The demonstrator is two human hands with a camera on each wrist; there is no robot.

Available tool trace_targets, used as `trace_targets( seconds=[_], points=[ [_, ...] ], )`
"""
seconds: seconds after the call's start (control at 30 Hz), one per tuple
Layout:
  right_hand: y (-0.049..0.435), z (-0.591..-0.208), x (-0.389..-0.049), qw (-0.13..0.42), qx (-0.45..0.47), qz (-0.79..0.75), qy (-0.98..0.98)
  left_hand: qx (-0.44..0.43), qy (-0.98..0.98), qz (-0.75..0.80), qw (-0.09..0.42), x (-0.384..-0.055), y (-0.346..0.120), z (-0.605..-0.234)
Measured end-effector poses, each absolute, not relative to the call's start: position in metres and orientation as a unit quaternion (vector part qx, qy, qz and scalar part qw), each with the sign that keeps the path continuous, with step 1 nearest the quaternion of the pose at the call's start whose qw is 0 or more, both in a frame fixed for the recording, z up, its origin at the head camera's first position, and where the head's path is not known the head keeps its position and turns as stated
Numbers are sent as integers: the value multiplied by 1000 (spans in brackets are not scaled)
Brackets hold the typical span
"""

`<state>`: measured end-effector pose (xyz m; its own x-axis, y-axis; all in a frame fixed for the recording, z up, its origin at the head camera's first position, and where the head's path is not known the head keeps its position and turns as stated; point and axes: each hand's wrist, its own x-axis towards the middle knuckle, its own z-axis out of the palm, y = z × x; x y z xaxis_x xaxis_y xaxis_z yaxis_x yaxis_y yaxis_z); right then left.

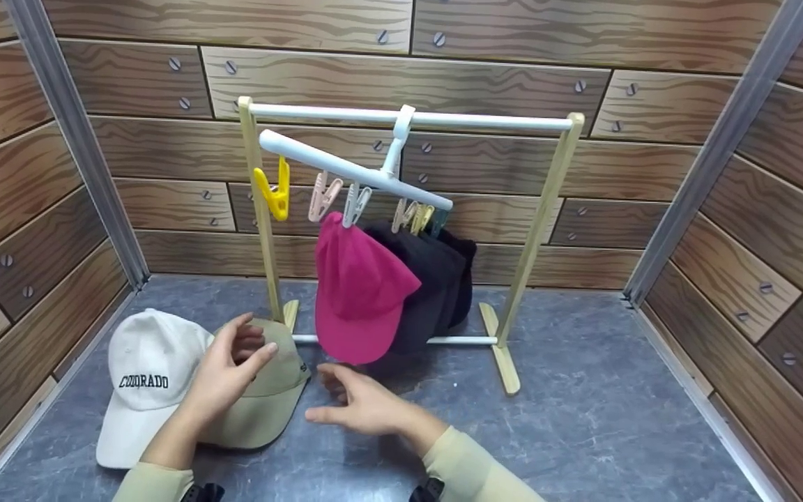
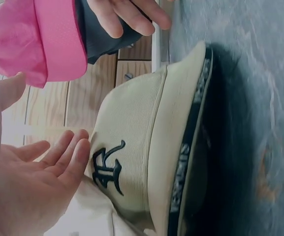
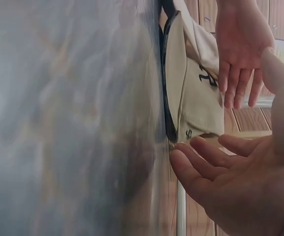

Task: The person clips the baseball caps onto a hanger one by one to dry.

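Observation:
On the table at the left lies a khaki cap (image 1: 272,404) with dark lettering, its crown partly behind my left hand (image 1: 226,369). That hand hovers over the cap with loosely bent fingers and holds nothing. My right hand (image 1: 366,404) is just right of the cap's brim, thumb and fingers apart, also holding nothing. In the left wrist view, a dark emblem shows on the khaki cap (image 2: 127,147). Beside it rests a white cap (image 1: 147,376) reading COLORADO. A pink cap (image 1: 360,293) hangs by a clothespin (image 1: 356,206) above my right hand.
A white hanger bar (image 1: 346,167) hangs tilted from the rack's top rail (image 1: 471,120). Dark caps (image 1: 436,286) hang behind the pink one from several clothespins. A yellow clothespin (image 1: 276,192) dangles at the bar's left end. The rack's wooden foot (image 1: 500,355) stands at right.

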<state>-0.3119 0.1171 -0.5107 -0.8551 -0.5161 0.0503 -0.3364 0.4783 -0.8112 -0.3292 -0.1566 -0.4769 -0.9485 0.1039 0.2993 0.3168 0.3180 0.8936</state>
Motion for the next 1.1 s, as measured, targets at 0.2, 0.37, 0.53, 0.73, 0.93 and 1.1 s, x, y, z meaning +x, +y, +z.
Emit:
trace_targets(
  seconds=[0.2, 0.37, 0.53, 0.73, 0.93, 1.1],
  points=[
    [104, -508, -315, 94, -245, -458, 849, -131, -794, -582, 116, -331, -166, -476],
    [96, -506, -321, 91, -236, -474, 843, -129, -788, -587, 135, -333, -171, -474],
    [89, -506, -328, 79, -231, -478, 844, -117, -809, -561, 131, -335, -178, -472],
    [82, -506, -333, 65, -221, -460, 857, -108, -829, -535, 125, -339, -185, -470],
    [77, -506, -338, 70, -218, -450, 863, -108, -845, -509, 122, -344, -189, -469],
    [72, -508, -345, 71, -224, -450, 862, -112, -871, -465, 114, -348, -189, -468]
  ],
)
